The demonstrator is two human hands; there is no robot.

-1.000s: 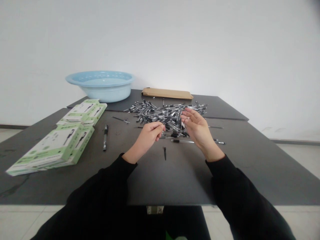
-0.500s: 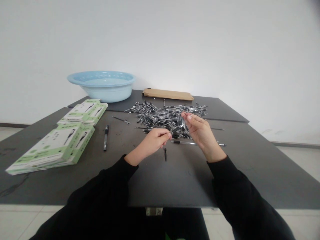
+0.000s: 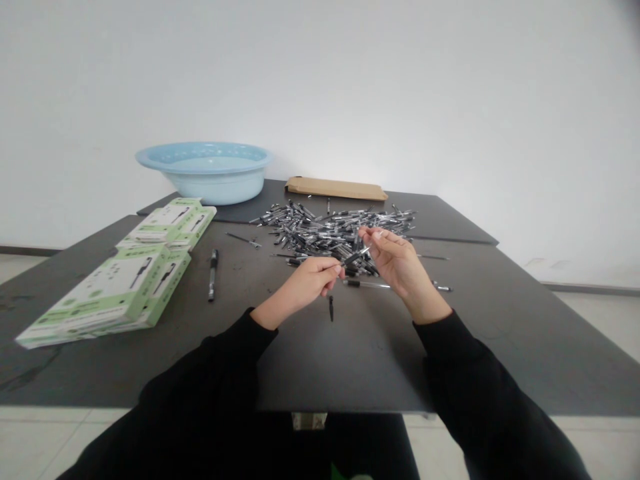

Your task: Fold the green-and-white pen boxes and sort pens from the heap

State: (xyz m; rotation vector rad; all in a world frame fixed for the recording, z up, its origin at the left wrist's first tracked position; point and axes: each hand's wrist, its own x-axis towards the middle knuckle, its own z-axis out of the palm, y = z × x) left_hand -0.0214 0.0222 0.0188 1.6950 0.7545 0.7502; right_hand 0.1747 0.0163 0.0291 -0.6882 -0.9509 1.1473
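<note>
My left hand (image 3: 317,277) is closed, thumb and fingers pinching the near end of a pen (image 3: 354,257) with a dark grip and a clear part. The pen slants up to the right, its far end by my right hand (image 3: 397,263). That hand has its thumb and fingertips pinched together; what is between them is too small to make out. Just below my left hand a small black pen part (image 3: 331,309) lies on the table. Behind both hands spreads a heap of pens (image 3: 320,230), partly hidden by my fingers. Another clear pen (image 3: 367,285) lies under my right hand.
On the left stand stacked green-and-white pen boxes (image 3: 107,283), with a single pen (image 3: 213,275) beside them. A light blue basin (image 3: 215,183) sits at the back left. A flat brown cardboard piece (image 3: 336,188) lies behind the heap, near the wall.
My right hand has moved slightly left and down, its fingertips closer to the held pen. The left hand has hardly moved and keeps its grip.
</note>
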